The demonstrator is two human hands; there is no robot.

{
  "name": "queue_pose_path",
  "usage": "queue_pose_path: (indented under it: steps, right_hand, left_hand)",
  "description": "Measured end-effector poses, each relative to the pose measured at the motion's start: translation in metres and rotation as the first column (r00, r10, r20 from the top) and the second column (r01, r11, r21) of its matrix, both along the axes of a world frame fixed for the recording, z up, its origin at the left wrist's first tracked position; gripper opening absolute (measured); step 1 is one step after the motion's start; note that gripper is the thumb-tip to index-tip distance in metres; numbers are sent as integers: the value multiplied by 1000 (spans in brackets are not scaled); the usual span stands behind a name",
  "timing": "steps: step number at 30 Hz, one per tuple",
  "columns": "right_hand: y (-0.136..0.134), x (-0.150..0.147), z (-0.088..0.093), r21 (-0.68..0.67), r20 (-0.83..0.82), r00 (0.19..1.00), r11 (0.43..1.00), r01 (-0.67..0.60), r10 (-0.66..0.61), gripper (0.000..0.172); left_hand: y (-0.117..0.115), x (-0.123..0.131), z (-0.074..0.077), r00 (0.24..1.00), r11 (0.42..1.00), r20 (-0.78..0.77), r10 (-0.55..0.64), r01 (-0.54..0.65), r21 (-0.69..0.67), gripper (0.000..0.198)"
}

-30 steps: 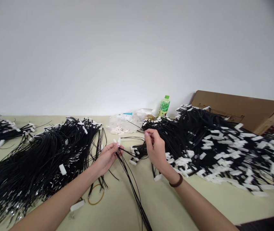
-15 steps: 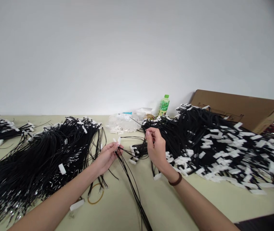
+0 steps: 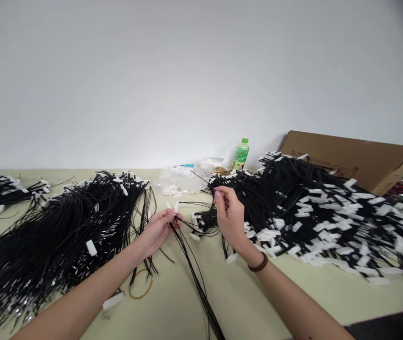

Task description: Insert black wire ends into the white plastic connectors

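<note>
My left hand (image 3: pixel 160 229) is closed at the middle of the table, pinching a bundle of thin black cables (image 3: pixel 197 278). White end pieces (image 3: pixel 173 206) stick up past its fingertips, and the cables trail down toward the front edge. To the right, my right hand (image 3: pixel 229 212) is raised with thumb and forefinger pressed together. A single thin black cable (image 3: pixel 201 178) runs to these fingertips from the upper left; the pinched part is hardly visible. Other loose black cables stretch between the two hands.
Piles of black cables lie on the left (image 3: pixel 63 231) and right (image 3: pixel 272 189), many with white tabs. Behind are a clear bag of white parts (image 3: pixel 180 182), a green-capped bottle (image 3: pixel 241 155) and a cardboard box (image 3: pixel 346 158). A yellow-brown rubber band (image 3: pixel 141 297) lies in front.
Almost nothing differs. Both hands keep their places and their pinches, with only a slight shift of the white end pieces at my left fingertips.
</note>
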State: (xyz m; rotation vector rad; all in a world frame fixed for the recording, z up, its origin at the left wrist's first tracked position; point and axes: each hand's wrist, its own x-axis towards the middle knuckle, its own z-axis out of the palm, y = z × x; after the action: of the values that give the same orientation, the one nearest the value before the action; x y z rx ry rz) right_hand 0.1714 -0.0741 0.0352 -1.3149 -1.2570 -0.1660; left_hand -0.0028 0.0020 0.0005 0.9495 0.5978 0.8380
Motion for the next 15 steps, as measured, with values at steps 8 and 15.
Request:
queue_pose_path:
  steps: [8,15]
  right_hand:
    - [-1,-1,-1,-1,97,995,1000,-2,2,25]
    - [-1,-2,-3,-4,161,987,1000,0,1,24]
  left_hand:
    - [-2,0,1,999,999,-46,-27,29,45,26]
    - [-3,0,2,999,998,-39,-29,31,47,24]
